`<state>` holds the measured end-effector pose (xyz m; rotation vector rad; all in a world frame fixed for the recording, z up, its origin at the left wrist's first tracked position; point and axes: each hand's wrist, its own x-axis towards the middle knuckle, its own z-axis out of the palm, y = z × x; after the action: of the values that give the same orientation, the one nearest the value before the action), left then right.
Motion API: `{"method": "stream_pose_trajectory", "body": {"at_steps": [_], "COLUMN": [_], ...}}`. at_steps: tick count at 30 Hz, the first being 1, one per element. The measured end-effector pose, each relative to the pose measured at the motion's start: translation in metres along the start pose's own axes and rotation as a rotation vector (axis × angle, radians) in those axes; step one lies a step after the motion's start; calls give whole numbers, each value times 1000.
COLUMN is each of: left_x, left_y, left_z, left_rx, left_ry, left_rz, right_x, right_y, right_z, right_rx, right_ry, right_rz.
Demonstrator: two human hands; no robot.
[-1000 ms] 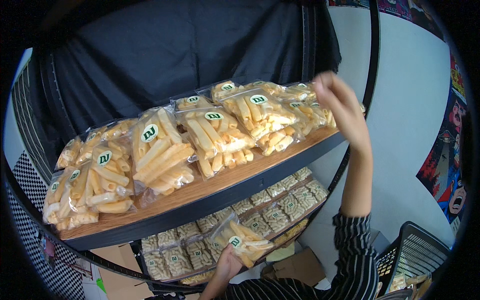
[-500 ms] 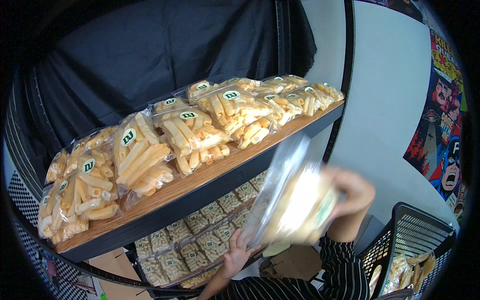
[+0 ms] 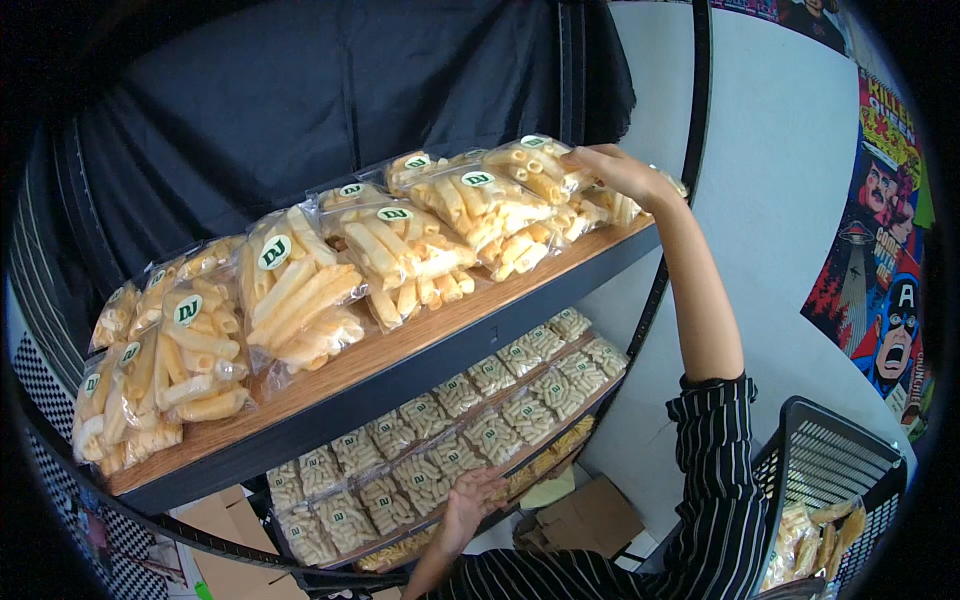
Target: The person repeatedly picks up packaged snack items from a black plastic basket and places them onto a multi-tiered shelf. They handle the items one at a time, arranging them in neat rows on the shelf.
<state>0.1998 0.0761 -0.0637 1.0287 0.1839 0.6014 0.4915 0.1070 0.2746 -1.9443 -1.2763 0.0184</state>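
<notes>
1. Your right hand (image 3: 620, 172) reaches to the right part of the upper shelf (image 3: 440, 318), fingers bent over the right end of a clear bag of yellow sticks (image 3: 533, 163). The thumb is hidden, so I can't tell how firmly you grip it.
2. That bag sits on top of the pile, behind and right of another stick bag (image 3: 480, 205).
3. Your left hand (image 3: 466, 508) looks empty, fingers loosely spread, near the packs of small pale pieces (image 3: 525, 413) below.
4. So far, stick bags line most of the upper shelf, some stacked.
5. More filled bags (image 3: 800, 535) remain in the black basket (image 3: 845, 440) at your right, off the shelf.
</notes>
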Motion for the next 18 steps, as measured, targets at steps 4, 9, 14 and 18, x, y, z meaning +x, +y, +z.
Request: {"method": "stream_pose_trajectory", "body": {"at_steps": [4, 9, 14, 18], "left_x": [-17, -69, -105, -128], "left_y": [1, -2, -1, -19], "left_z": [-8, -29, -37, -39], "left_rx": [26, 10, 15, -126], "left_ry": [72, 120, 72, -11], "left_rz": [62, 45, -32, -102], "right_x": [2, 8, -25, -68], "right_y": [0, 0, -36, -79], "right_z": [0, 11, -49, -64], "right_rx": [-120, -154, -554, -869], "right_ry": [-258, 52, 504, 473], "right_rz": [-140, -213, -256, -203]}}
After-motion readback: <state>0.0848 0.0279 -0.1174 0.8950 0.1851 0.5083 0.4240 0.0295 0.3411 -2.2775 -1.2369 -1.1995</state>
